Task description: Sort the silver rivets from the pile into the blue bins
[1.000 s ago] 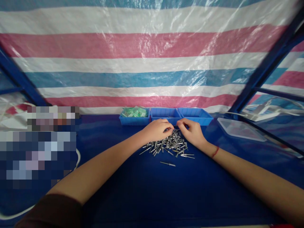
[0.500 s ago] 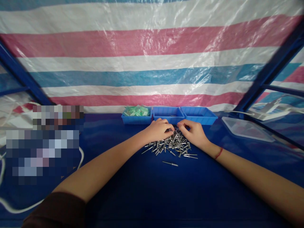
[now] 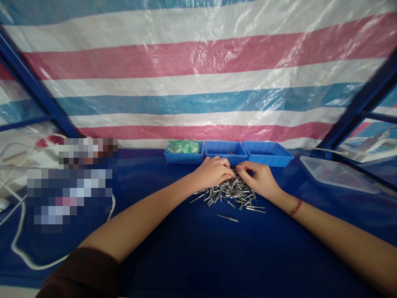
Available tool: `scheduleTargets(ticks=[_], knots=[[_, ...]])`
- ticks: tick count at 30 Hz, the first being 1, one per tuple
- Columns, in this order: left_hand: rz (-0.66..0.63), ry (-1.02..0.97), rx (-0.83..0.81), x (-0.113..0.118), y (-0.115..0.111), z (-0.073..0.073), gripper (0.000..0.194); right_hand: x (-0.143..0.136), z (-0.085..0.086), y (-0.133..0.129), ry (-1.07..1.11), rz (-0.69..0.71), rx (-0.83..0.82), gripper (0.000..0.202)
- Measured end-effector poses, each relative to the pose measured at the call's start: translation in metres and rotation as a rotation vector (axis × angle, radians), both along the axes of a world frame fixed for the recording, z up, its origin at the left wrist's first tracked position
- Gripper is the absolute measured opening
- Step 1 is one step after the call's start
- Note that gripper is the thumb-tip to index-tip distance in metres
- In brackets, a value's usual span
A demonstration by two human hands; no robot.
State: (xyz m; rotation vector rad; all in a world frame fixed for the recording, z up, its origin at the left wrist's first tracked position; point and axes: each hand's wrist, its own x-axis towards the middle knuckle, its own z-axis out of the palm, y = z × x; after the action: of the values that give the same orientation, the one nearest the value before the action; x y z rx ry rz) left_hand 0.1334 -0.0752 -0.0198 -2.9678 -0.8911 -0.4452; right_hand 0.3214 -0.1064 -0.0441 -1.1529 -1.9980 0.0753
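A pile of silver blind rivets lies on the blue tabletop, and one loose rivet sits apart in front of it. My left hand rests over the pile's left back side, fingers curled down among the rivets. Close by, at the back right of the pile, my right hand has thumb and index finger pinched together. Whatever either hand holds is hidden by the fingers. Just behind the hands stand three blue bins: the left bin with green-and-clear packets, the middle bin with a few rivets, and the right bin.
A clear plastic lid lies on the right of the table. White cable loops over the left side, near blurred-out items. Blue frame posts and a striped plastic sheet enclose the back.
The whole view has shifted slightly, so everything appears farther right. My left fingers have curled lower into the rivets. My right hand keeps its pinch beside the pile.
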Motion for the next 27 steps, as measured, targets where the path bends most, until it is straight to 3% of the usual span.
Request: scheduleTargets(ticks=[10, 16, 20, 27], knots=[[-0.072, -0.003, 0.158, -0.002, -0.001, -0.003, 0.014, 0.0, -0.003, 0.0, -0.079, 0.032, 0.055, 0.024], [0.012, -0.333, 0.064, -0.008, -0.014, -0.001, 0.013, -0.005, 0.003, -0.009, -0.021, 0.065, 0.135, 0.015], [0.061, -0.518, -0.024, -0.01, -0.032, -0.009, 0.008, -0.015, 0.005, -0.02, 0.02, 0.141, 0.155, 0.01], [0.07, -0.645, -0.01, -0.007, -0.039, -0.019, 0.007, -0.021, 0.002, -0.026, 0.186, 0.096, 0.087, 0.009]])
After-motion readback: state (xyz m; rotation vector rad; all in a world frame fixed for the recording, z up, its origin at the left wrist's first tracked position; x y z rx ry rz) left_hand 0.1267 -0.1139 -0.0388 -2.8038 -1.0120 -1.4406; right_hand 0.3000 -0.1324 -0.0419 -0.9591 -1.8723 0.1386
